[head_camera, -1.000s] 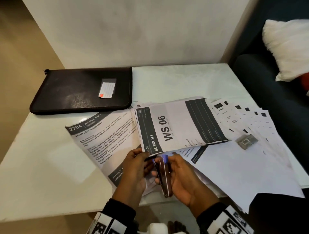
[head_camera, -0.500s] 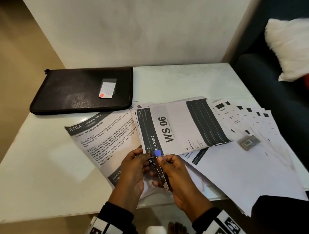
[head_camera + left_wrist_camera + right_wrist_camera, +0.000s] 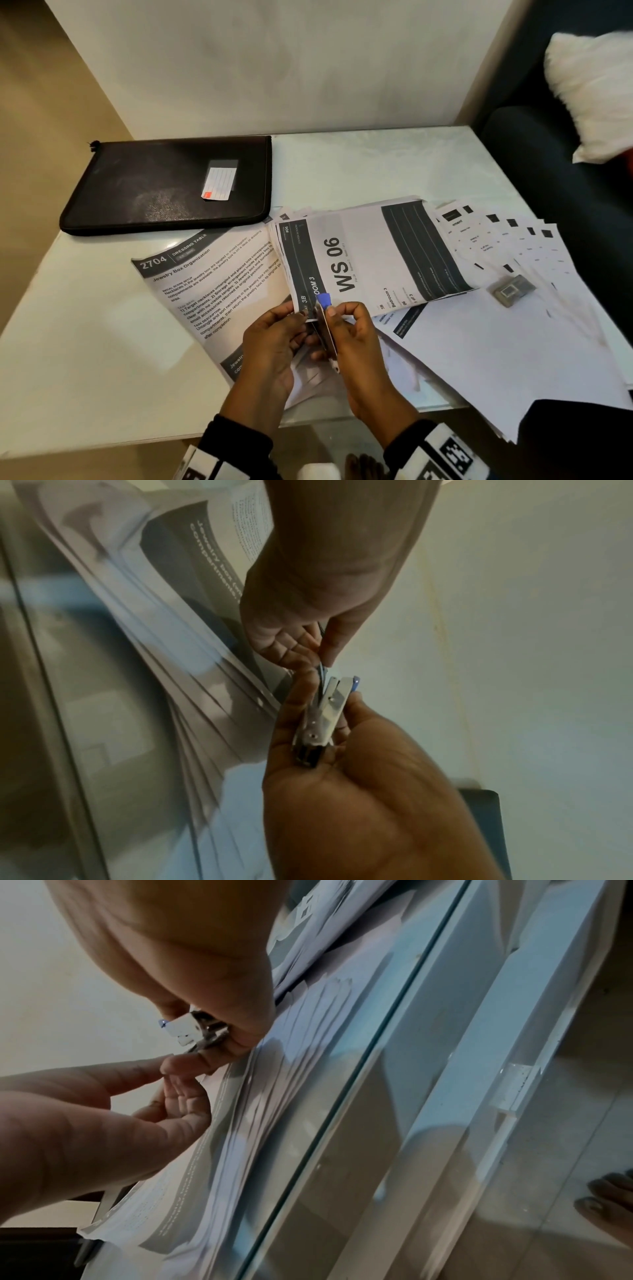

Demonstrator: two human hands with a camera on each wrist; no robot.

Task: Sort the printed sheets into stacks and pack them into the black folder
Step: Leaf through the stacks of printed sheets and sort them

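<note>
The left hand [image 3: 274, 337] pinches the near corner of the "WS 06" sheets [image 3: 363, 260], while the right hand [image 3: 356, 337] grips a stapler [image 3: 325, 329] closed over that corner. The black folder [image 3: 168, 185] lies shut at the desk's [image 3: 85, 342] far left.

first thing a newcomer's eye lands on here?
Probably the two hands at the table's near edge: the right hand grips a stapler with a blue tip at the corner of the "WS 06" sheets, which the left hand pinches. Next, the closed black folder lying flat at the far left, and the fan of printed sheets on the right with a small grey box on top.
</note>
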